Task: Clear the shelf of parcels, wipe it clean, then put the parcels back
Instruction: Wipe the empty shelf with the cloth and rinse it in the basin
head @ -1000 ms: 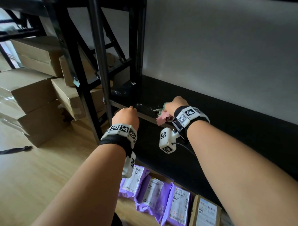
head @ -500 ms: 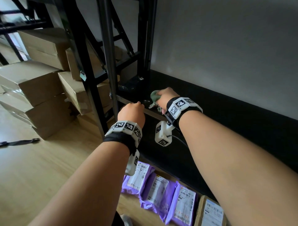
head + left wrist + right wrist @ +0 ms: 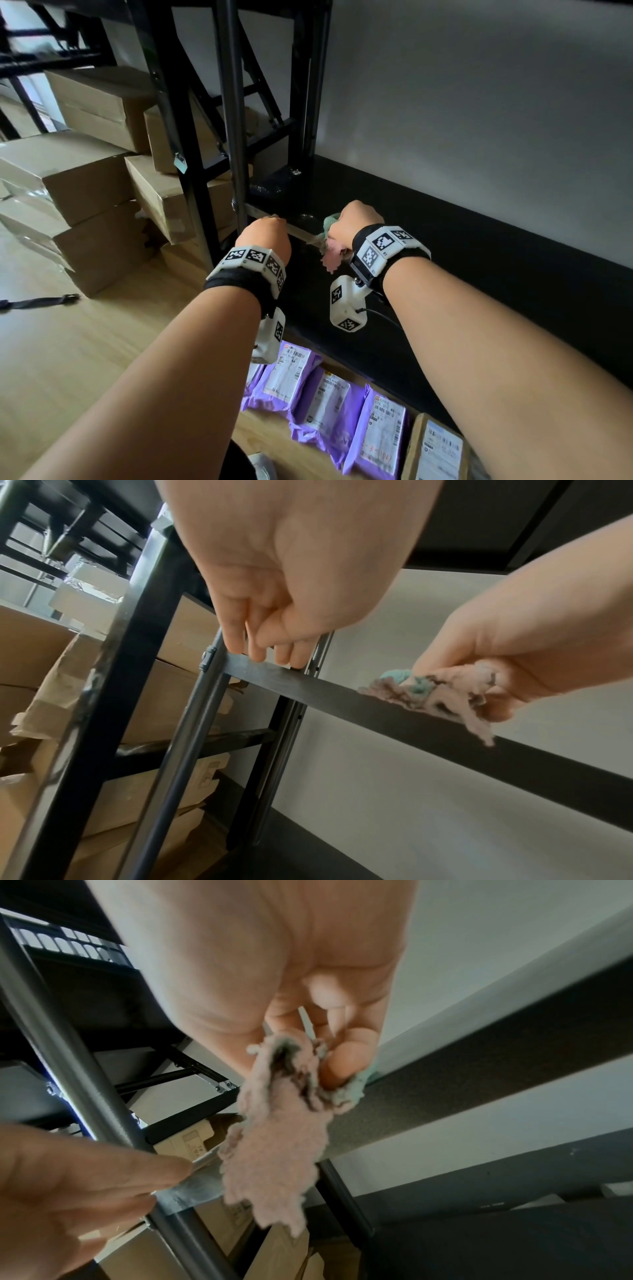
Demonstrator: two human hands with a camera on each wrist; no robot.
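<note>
Head view: black shelf board (image 3: 445, 246) cleared; purple parcels (image 3: 329, 401) lie on the floor at 6 o'clock, awaiting return. Left-wrist view: your left hand (image 3: 291, 569) hooks the front rail. Right-wrist view: your right hand (image 3: 274, 961) pinches the pink-and-green fluffy cloth (image 3: 277, 1139), mid-wipe.

The shelf (image 3: 462, 260) board was matt black, its front rail (image 3: 359, 699) dull dark metal beside a smooth grey-painted metal upright (image 3: 234, 144). A fluffy pink-and-green cloth (image 3: 274, 1145), its pile rough and frayed, lay against the rail. On the pale wood-grain floor (image 3: 68, 359) sat glossy purple plastic parcels (image 3: 318, 401) with white paper labels; plain brown cardboard boxes (image 3: 85, 178) were stacked nearby.
</note>
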